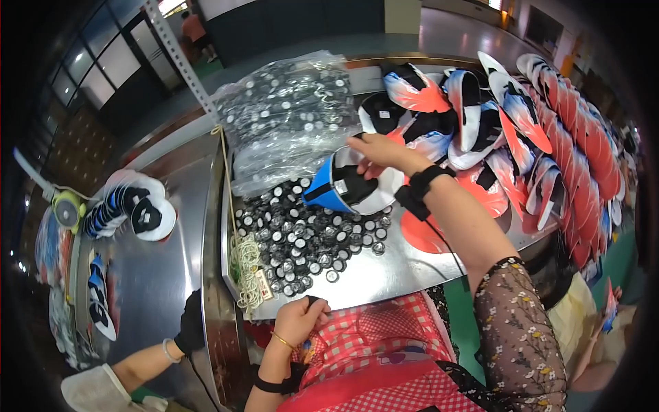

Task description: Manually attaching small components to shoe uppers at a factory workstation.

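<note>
Over the metal table, my right hand [377, 154] grips a blue, white and black shoe upper [329, 187] by its far edge. Its dark inside, with a small white label, faces up, and the blue pointed end is toward the left. Black covering shows on a fingertip of this hand. Close to the table's front edge is my left hand [300, 321], its fingers curled together and one tip black. Whatever it may hold is hidden. Many small round black pieces with pale centres [302, 237] lie loose below and left of the upper.
Behind the loose pieces rests a clear plastic bag [288, 103] of similar ones. Red, white and blue uppers [467, 110] pile up at right. A tangle of pale cord [248, 271] lies at the table's left edge. A co-worker's black-covered hand [191, 326] is over the left table.
</note>
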Demonstrator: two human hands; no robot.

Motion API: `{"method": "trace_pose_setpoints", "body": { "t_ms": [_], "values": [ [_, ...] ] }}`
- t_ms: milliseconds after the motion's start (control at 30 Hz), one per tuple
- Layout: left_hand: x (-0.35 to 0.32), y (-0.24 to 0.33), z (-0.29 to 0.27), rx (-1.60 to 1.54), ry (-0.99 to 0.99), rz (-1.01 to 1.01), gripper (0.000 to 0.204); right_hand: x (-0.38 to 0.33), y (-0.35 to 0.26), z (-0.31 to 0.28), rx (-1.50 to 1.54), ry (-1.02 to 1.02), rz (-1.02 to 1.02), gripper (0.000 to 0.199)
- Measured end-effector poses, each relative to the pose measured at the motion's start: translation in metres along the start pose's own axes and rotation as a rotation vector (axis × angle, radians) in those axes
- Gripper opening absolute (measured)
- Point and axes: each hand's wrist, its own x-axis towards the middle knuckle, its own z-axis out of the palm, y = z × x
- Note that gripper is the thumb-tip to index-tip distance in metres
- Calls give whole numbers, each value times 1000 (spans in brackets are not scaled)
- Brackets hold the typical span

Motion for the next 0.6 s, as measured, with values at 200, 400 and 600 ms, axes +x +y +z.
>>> {"method": "trace_pose_setpoints", "body": {
  "t_ms": [200, 400, 600],
  "values": [
    [4, 6, 26, -182, -10, -49, 24, -37, -15, -32, -389, 429, -171, 59],
    [-5, 41, 22, -608, -303, 106, 42, -167, -48, -28, 37, 633, -514, 31],
    [17, 59, 51, -1201, -302, 169, 54, -262, 52, 44, 752, 164, -96, 15]
  ]
}}
